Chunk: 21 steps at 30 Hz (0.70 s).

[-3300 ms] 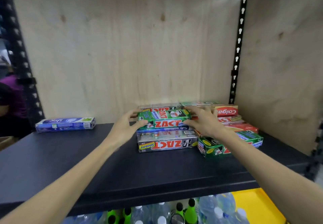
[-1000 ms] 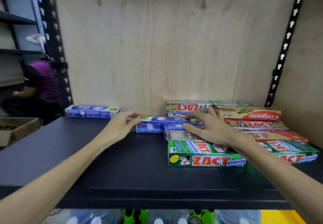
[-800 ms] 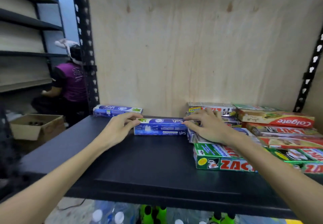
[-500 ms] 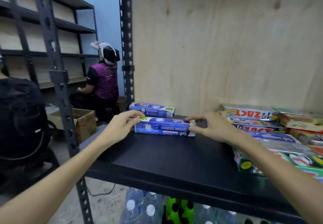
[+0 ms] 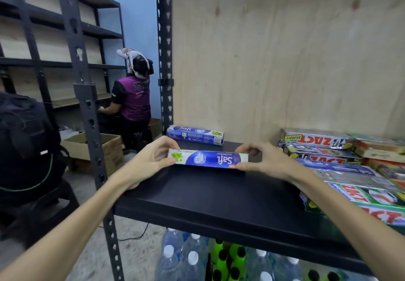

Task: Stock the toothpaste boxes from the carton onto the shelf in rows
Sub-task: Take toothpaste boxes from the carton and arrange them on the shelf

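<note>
The person has a blue and white Safi toothpaste box (image 5: 208,159) lifted between both hands, lengthwise across the front of them, above the left half of the black shelf (image 5: 197,195). The left hand (image 5: 151,160) pinches the box's left end, thumb on the near edge and fingers curled over the far one; the right hand (image 5: 265,162) does the same at the right end. Each grip is closed onto the box, holding it by its ends only. I cannot tell whether the box's lower edge touches the shelf or sits just above it.

A second Safi box (image 5: 195,134) lies flat at the back left corner of the shelf, against the plywood back panel (image 5: 274,50), near the held one but apart from it. Along the right side of the shelf is a pile of toothpaste boxes (image 5: 341,166), mostly ZACT, lying flat from the back to the front edge.

Below the shelf stand clear water bottles (image 5: 182,256) with white caps and green bottles (image 5: 228,256) with black caps. Off to the left, past the perforated black upright (image 5: 163,50), a person in a purple and black shirt (image 5: 133,96) crouches facing another rack, with an open cardboard carton (image 5: 109,147) on the floor behind them.
</note>
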Each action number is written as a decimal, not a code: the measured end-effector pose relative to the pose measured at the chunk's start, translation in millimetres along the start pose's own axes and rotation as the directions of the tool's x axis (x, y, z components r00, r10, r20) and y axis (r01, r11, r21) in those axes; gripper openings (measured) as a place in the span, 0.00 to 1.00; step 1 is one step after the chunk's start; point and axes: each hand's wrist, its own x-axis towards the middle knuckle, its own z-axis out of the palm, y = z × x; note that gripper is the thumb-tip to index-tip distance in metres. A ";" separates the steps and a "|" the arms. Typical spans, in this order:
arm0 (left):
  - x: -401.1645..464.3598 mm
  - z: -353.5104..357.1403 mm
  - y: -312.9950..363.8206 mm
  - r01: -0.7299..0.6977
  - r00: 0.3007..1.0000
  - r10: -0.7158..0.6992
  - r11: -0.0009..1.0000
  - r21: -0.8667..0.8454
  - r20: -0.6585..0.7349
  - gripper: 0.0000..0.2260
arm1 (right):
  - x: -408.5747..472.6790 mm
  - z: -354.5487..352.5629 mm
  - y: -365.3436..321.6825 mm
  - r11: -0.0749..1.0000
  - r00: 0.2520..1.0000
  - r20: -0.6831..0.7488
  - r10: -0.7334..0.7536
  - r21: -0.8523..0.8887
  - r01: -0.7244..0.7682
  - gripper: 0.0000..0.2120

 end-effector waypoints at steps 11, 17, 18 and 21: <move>-2.3 7.3 -1.5 0.031 0.997 -0.028 0.998 0.047 -0.073 0.12 | -4.2 3.3 -7.8 0.998 0.995 0.090 0.049 -0.052 -0.044 0.34; -7.5 10.8 3.4 0.117 0.945 0.078 0.827 0.550 -0.318 0.18 | -30.5 5.2 -43.3 0.991 0.997 0.074 -0.001 -0.136 0.011 0.28; -13.7 15.2 11.3 0.146 0.935 0.054 0.843 0.517 -0.352 0.16 | -36.5 7.9 -50.4 0.991 0.998 0.063 -0.013 -0.131 0.021 0.28; -39.6 40.5 38.4 0.201 0.940 -0.088 0.924 0.325 -0.330 0.17 | -51.9 21.6 -68.3 0.996 0.996 0.056 -0.075 -0.039 0.077 0.21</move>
